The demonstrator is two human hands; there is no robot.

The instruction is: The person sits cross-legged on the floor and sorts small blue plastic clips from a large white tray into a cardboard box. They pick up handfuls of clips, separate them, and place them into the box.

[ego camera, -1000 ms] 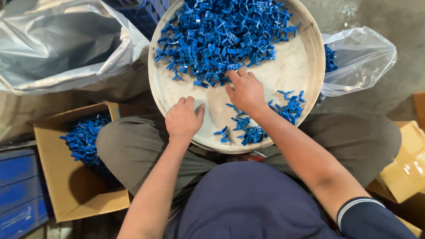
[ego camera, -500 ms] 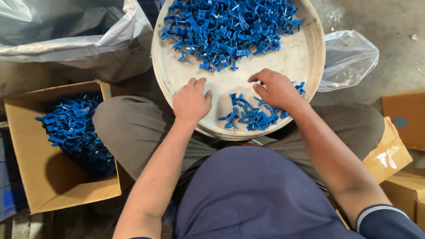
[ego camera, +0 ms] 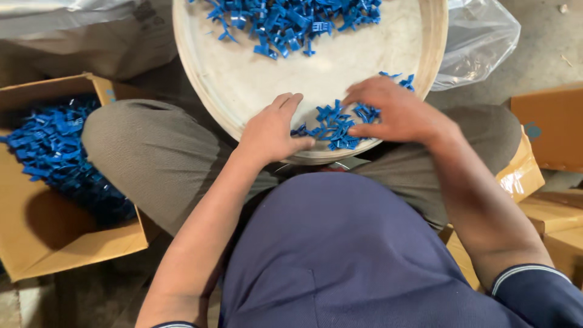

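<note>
Left hand [ego camera: 270,130]: fingers together and slightly curled, resting flat on the tray [ego camera: 243,85] at its near rim; nothing gripped, thumb tip touching the small pile of blue clips [ego camera: 337,124].
Right hand [ego camera: 398,112]: fingers spread and bent, cupped over the right side of the small pile; whether any clip is pinched underneath cannot be told.
Small pile: on the tray's near edge, between the two hands.
Large heap of blue clips [ego camera: 291,18]: far side of the tray, well apart from both hands.
Tray: round, pale, resting on the person's lap.
Cardboard box [ego camera: 57,243]: left of the tray, on the floor, part-filled with blue clips.
Plastic bag [ego camera: 480,36]: right of the tray.
</note>
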